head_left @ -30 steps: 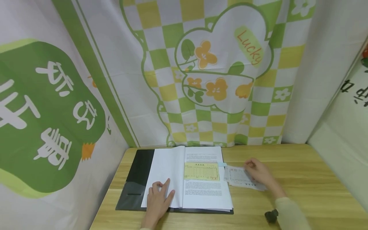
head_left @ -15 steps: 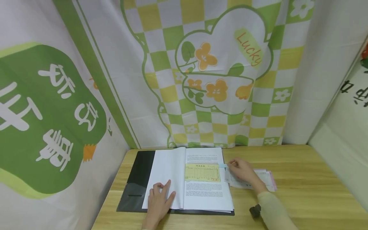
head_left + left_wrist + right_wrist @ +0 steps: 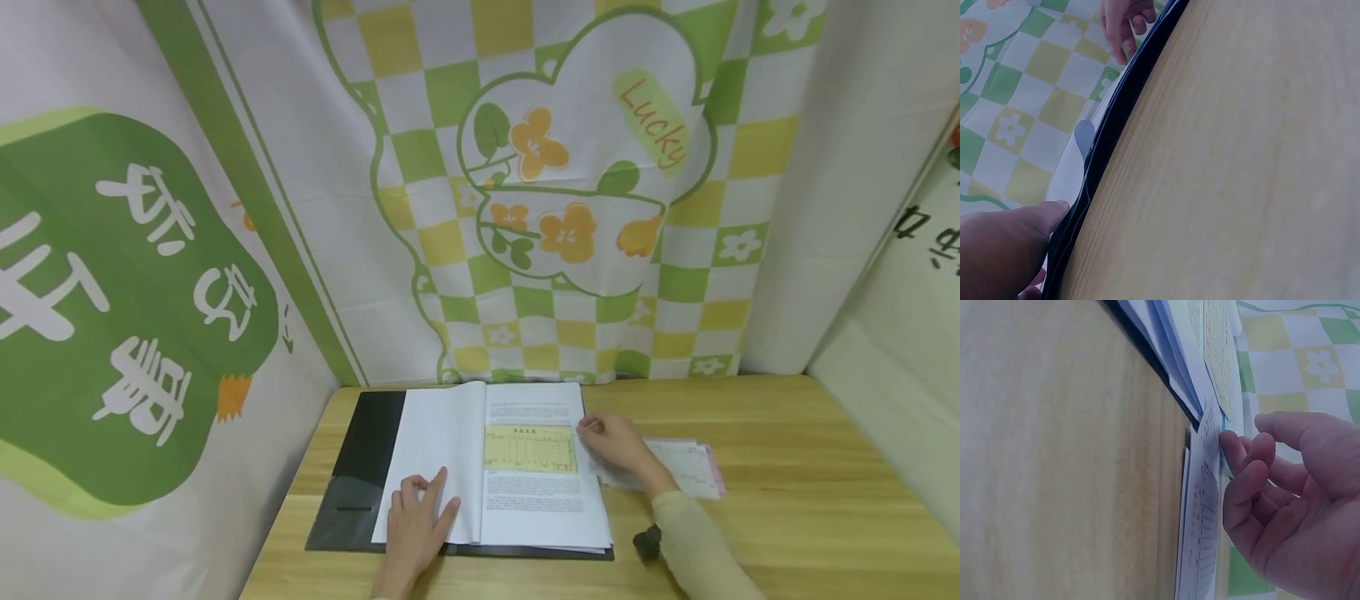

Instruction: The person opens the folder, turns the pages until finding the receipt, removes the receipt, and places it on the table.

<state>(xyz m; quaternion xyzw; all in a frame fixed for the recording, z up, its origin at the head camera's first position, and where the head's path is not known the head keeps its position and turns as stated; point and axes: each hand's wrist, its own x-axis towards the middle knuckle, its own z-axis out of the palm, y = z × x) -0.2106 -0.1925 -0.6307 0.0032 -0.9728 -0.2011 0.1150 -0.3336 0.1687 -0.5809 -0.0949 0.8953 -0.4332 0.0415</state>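
A black folder [image 3: 367, 442] lies spread on the table with white pages in it. My left hand [image 3: 416, 521] rests on the blank left page [image 3: 435, 433], fingers apart. On the printed right page [image 3: 532, 525] lies a yellow printed form [image 3: 528, 450]. My right hand [image 3: 622, 446] is at that page's right edge, its fingertips against a small light-blue tab [image 3: 1224, 464]. Its fingers are loosely bent, and a gap shows between thumb and fingers in the right wrist view. Under this hand, printed slips [image 3: 686, 468] stick out to the right, partly hidden.
The wooden table [image 3: 795, 483] extends to the right of the folder. Behind it hangs a checked green and yellow curtain [image 3: 495, 287], with white cloth walls on both sides. A small black device [image 3: 647, 543] is by the right sleeve [image 3: 697, 537].
My right hand has moved left from above the slips to the page edge, now covering the blue tab. The slips' pink-edged right end has come into view. My left hand stays put.
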